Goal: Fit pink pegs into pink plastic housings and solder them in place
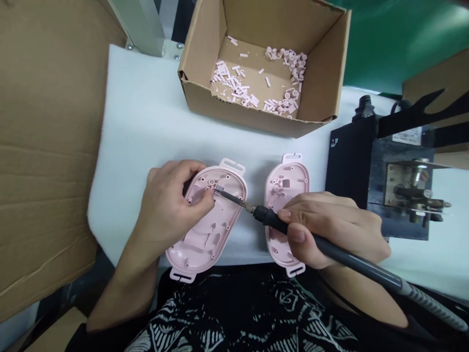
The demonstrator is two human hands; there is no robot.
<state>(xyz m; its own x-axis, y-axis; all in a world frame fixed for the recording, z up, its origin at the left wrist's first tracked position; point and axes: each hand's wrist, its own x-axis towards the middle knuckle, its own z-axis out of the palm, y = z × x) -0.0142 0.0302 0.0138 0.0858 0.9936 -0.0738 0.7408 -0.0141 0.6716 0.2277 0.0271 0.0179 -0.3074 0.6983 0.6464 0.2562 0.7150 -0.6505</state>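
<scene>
My left hand (pixel 172 198) grips a pink plastic shell (pixel 220 227) by its left rim, fingers behind the wall. Its thumb reaches inside, close to a small round pink part (pixel 211 182) near the upper end. In my right hand (pixel 330 227) is a soldering iron (pixel 271 218) with a dark handle, slanting up to the left. The iron's tip meets the shell's inside beside my thumb, by a small rectangular opening. A second pink shell (pixel 271 195) lies partly under my right hand, its open side up.
Behind the shells stands an open cardboard box (pixel 238 115) holding many small pink plastic pieces. At right is a black machine (pixel 351 156) with a metal mechanism. Large cardboard (pixel 47 146) borders the white work surface (pixel 135 122) on the left. The iron's cord (pixel 436 305) trails off lower right.
</scene>
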